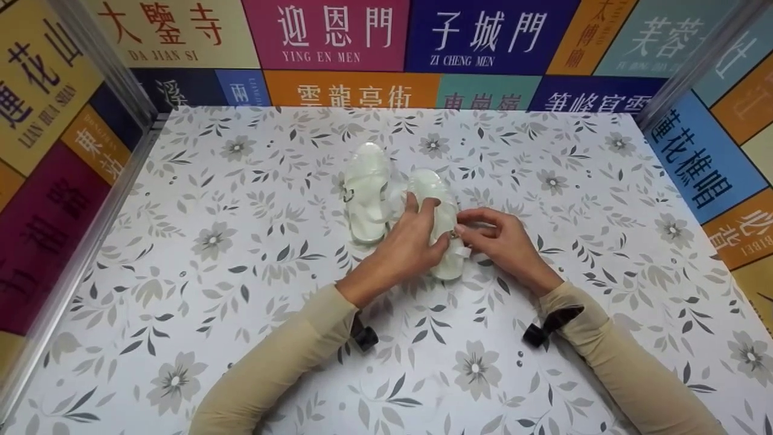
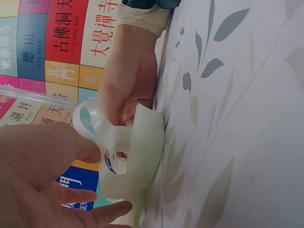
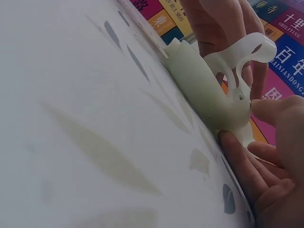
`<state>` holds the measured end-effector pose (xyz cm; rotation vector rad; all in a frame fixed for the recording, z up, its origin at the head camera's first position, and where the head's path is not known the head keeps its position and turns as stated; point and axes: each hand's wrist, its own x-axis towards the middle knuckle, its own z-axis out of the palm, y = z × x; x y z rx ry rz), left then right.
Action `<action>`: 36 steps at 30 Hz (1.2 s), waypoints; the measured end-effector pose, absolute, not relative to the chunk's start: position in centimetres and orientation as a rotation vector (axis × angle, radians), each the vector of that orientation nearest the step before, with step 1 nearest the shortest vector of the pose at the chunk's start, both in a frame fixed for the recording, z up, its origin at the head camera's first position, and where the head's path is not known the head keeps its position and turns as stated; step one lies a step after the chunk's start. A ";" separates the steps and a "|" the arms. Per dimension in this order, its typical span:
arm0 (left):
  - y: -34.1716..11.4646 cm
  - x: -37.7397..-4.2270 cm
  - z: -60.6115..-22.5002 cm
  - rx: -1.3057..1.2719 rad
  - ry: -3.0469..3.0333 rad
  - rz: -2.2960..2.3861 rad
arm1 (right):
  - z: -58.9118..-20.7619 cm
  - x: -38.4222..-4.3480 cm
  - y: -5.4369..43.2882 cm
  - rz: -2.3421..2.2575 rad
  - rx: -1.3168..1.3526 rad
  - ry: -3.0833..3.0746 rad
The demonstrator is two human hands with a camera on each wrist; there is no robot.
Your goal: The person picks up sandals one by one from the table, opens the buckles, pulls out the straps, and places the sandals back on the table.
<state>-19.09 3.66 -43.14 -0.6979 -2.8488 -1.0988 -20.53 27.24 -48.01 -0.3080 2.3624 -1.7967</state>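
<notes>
Two pale whitish-green sandals lie on the table with their toes away from me. The right-hand sandal (image 1: 448, 269) sits between my hands. My left hand (image 1: 410, 241) reaches over it, fingers spread and thumb near its strap. At its right side my right hand (image 1: 507, 244) pinches the sandal by the small metal buckle (image 3: 241, 98), with other fingers against the sole edge in the right wrist view. The ankle strap (image 3: 261, 47) stands up in a loop. To the left lies the other sandal (image 1: 366, 166), untouched, with a buckle on its left side.
A white cloth (image 1: 290, 356) with grey flowers and leaves covers the table. Coloured panels (image 1: 335, 33) with Chinese lettering stand along the back and both sides. Clear plastic or metal edging (image 1: 78, 260) runs along the left side.
</notes>
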 end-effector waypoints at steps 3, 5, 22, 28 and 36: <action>3.8 -19.1 -43.1 -0.701 -2.828 -1.115 | -48.0 -20.4 27.3 -1.798 -0.325 2.411; 4.0 -19.1 -43.2 -0.699 -2.817 -1.129 | -48.0 -20.4 27.2 -1.807 -0.351 2.446; 5.4 -20.7 -45.4 -0.641 -2.509 -1.367 | -47.8 -21.1 26.1 -1.975 -0.477 2.535; 6.5 -22.3 -45.6 -0.595 -2.494 -1.395 | -47.8 -22.1 25.5 -1.983 -0.418 2.594; 7.0 -24.3 -46.1 -0.491 -2.521 -1.463 | -48.2 -23.9 25.0 -1.942 -0.337 2.611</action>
